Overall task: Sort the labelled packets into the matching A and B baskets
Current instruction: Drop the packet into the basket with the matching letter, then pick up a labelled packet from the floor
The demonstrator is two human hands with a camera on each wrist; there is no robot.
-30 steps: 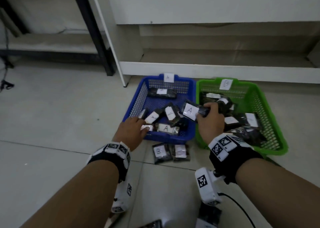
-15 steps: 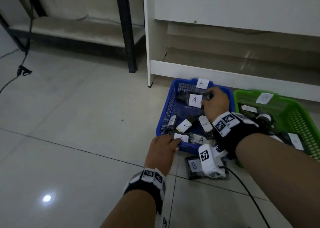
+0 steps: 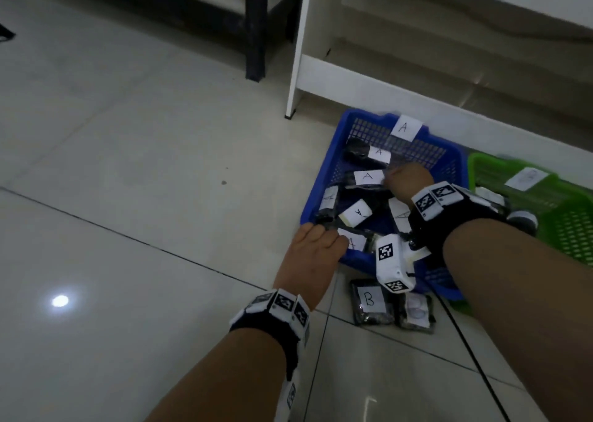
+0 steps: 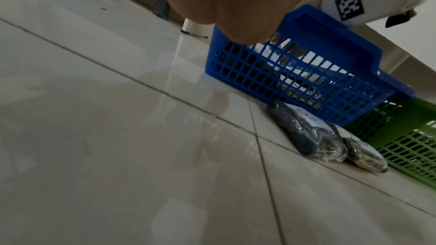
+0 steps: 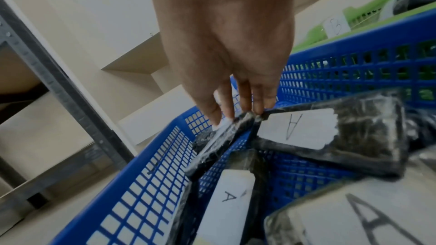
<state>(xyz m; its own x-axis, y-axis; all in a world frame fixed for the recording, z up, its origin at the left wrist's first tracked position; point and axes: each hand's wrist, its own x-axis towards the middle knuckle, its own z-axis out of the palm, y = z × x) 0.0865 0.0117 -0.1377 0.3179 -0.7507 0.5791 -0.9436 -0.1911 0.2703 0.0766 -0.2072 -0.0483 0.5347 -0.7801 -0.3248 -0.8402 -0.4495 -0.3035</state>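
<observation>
Tiled floor [image 3: 160, 164]: B packet [image 3: 370, 301] outside blue basket [image 3: 333, 171].

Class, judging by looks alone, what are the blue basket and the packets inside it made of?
Blue basket: apparently moulded plastic, with a uniform colour, smooth rim and regular grid holes. Packets: dark contents in what looks like clear glossy film, since it wrinkles and glints; the white labels look like paper.

"A" on blue basket [image 3: 324, 193], "B" packet [image 3: 370, 301]
</observation>
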